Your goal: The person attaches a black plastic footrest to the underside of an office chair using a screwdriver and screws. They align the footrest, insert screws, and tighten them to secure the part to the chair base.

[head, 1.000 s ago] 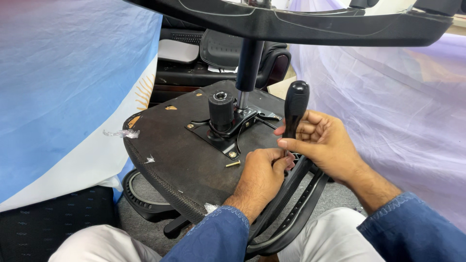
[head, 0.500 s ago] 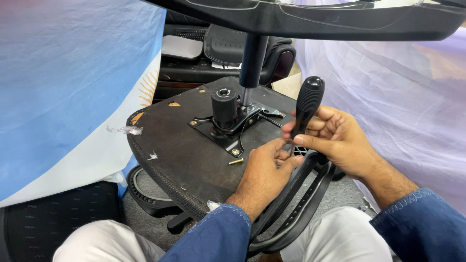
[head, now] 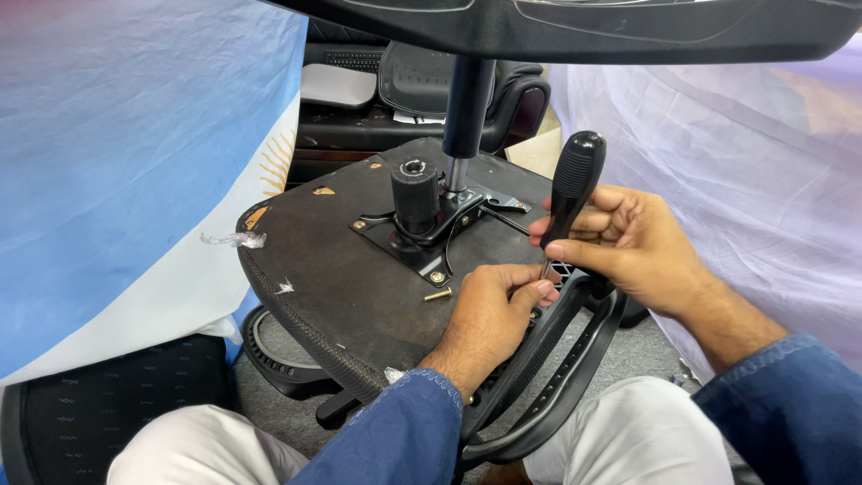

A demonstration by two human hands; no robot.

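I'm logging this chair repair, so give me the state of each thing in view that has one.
Black-handled screwdriver: upright, gripped by right hand, tip down at the armrest bracket.
Left hand: fingertips pinched at the screwdriver tip.
Black curved plastic armrest: against the seat edge.
Upturned dark fabric-covered chair seat: underside up, black metal mechanism plate attached.
Loose brass screw: lying on the seat underside.
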